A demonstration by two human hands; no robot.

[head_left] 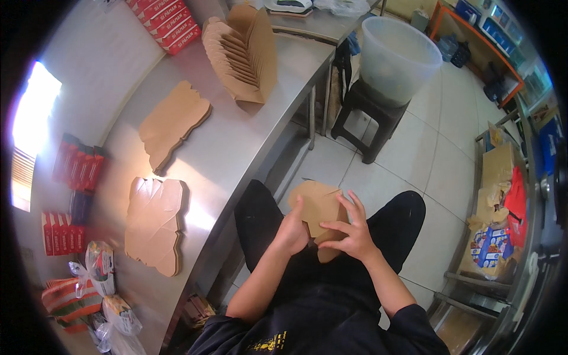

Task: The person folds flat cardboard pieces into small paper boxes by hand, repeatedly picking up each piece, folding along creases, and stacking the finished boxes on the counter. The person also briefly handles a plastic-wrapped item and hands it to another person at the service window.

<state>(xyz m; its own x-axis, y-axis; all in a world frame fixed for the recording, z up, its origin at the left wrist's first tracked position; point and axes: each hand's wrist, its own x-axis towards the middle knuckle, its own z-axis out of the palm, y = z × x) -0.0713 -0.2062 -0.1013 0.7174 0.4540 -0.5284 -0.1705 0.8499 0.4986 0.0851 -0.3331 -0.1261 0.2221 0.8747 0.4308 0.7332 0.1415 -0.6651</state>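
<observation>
Both hands grip one brown cardboard box blank (319,208) over the lap. Left hand (291,229) is closed around its left edge, thumb up along the side. Right hand (350,232) lies on its front face, fingers (354,204) spread, pressing the lower flap. Blank is partly folded, flaps bent, held above the black trousers and between the knees, just right of the steel bench (236,142).

Places below are relative to the bench:
- On it, near end, closest to the held blank: flat stack of unfolded blanks (152,225), edges roughly aligned.
- On it, further along: second flat stack (173,123), slightly skewed.
- On it, far end: row of folded boxes nested into each other (242,50), standing on edge, fanned.
- Back edge against the wall, near end: red cartons (59,234), with upright red packs (80,165) behind them.
- Far corner against the wall: stacked red flat cartons (167,23).
- Near end tip: plastic bags (100,266) with packaged goods, one orange-striped.
- Right of it, on the tiled floor, far: dark stool (370,115) carrying a translucent plastic bucket (397,56). Contents can't be made out.
- Well right of it, across the floor: metal shelf rack (503,195) with cardboard, a red bag and printed packaging, too distorted at the rim for detail.
</observation>
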